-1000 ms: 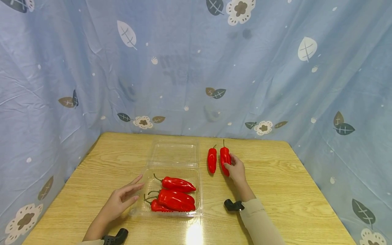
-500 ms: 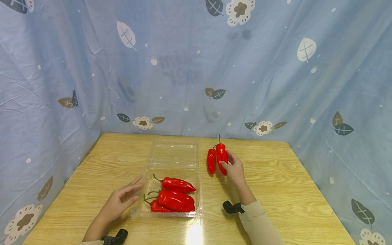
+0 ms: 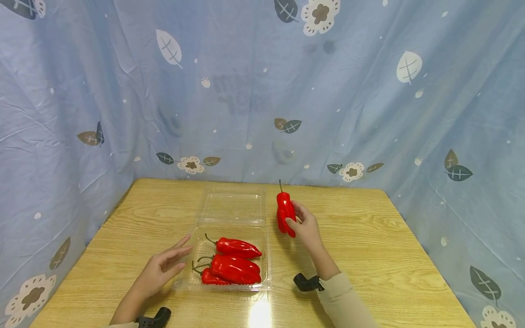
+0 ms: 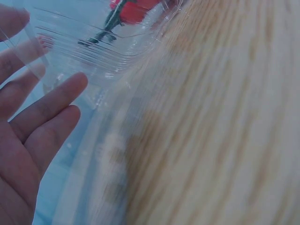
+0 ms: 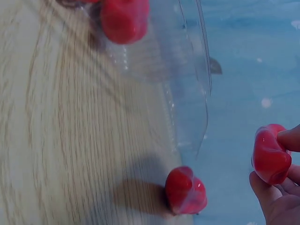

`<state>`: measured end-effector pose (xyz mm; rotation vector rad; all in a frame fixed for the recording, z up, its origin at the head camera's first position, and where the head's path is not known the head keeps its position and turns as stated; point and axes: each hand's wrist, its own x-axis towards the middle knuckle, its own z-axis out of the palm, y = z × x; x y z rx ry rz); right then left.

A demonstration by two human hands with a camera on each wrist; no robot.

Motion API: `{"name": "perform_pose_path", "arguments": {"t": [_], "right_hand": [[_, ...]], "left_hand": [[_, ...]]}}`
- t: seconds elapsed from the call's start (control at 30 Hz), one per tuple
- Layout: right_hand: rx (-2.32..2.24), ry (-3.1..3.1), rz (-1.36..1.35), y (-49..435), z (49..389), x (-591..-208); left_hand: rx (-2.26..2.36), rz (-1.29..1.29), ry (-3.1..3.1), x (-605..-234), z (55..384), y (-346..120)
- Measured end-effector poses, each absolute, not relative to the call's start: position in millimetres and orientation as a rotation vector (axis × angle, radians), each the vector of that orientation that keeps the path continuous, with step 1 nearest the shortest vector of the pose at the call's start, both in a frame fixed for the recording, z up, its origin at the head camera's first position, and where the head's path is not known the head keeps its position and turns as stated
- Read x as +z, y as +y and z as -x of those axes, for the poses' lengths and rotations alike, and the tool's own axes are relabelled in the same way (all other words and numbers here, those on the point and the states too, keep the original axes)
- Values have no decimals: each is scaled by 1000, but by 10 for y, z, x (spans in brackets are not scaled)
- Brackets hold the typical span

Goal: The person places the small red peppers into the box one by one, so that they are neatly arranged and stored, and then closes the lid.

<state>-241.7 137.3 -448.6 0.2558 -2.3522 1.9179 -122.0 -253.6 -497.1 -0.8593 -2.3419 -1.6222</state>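
Between thumb and fingers, my right hand (image 3: 307, 231) grips a red pepper (image 3: 287, 207) stem-up. It overlaps a second red pepper (image 5: 184, 190) in the head view; the right wrist view shows that one lying apart on the table, below the held pepper. My left hand (image 3: 157, 273) is at the left side of a clear plastic clamshell box (image 3: 268, 262), fingers loosely extended and close to its wall. In the box, several red peppers (image 3: 235, 269) lie sideways, green stems pointing left.
The box's clear lid (image 3: 234, 207) lies folded back, away from me. Beneath everything is a wooden table (image 3: 361, 246), bounded by a blue patterned curtain (image 3: 246, 91) at the back and both sides.
My right hand has lifted the right-hand pepper and carried it left until it overlaps the other loose pepper. My left hand and the box have stayed put.
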Motion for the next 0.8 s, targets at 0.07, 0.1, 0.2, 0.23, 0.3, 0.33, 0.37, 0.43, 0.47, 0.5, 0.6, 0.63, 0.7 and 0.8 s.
{"name": "perform_pose_path", "arguments": {"t": [0.07, 0.1, 0.2, 0.23, 0.3, 0.33, 0.37, 0.43, 0.47, 0.5, 0.6, 0.63, 0.7, 0.8], "right_hand": [[1923, -2357, -271, 1343, 2393, -4472], [1926, -2357, -283, 1329, 2382, -4465], [1921, -2362, -335, 1294, 2352, -4454], [1922, -2360, -357, 1283, 2344, -4451], [1922, -2355, -410, 1258, 2320, -4438], [1922, -2354, -436, 1248, 2310, -4435], [1921, -2353, -464, 1237, 2302, -4433], [1931, -2360, -488, 1210, 2280, -4419], [1930, -2370, -496, 1198, 2269, -4412], [1929, -2379, -500, 1186, 2262, -4408], [1930, -2400, -522, 1145, 2237, -4388], [1931, -2399, -545, 1134, 2229, -4385], [1917, -2403, -594, 1111, 2220, -4383], [1898, -2418, -662, 1076, 2204, -4375]], "left_hand": [[-1625, 858, -2342, -4971, 1219, -2535], [-1630, 857, -2342, -4970, 1218, -2535], [-1638, 856, -2339, -4972, 1219, -2534], [-1633, 857, -2339, -4975, 1220, -2535], [-1632, 853, -2340, -4979, 1221, -2538], [-1631, 851, -2340, -4980, 1222, -2539], [-1629, 849, -2341, -4981, 1222, -2540], [-1627, 847, -2342, -4981, 1225, -2541], [-1634, 845, -2342, -4980, 1225, -2541], [-1636, 845, -2342, -4979, 1225, -2541], [-1640, 845, -2341, -4976, 1224, -2541], [-1638, 848, -2341, -4978, 1223, -2542], [-1638, 849, -2339, -4979, 1222, -2542], [-1633, 849, -2337, -4984, 1224, -2542]]}}
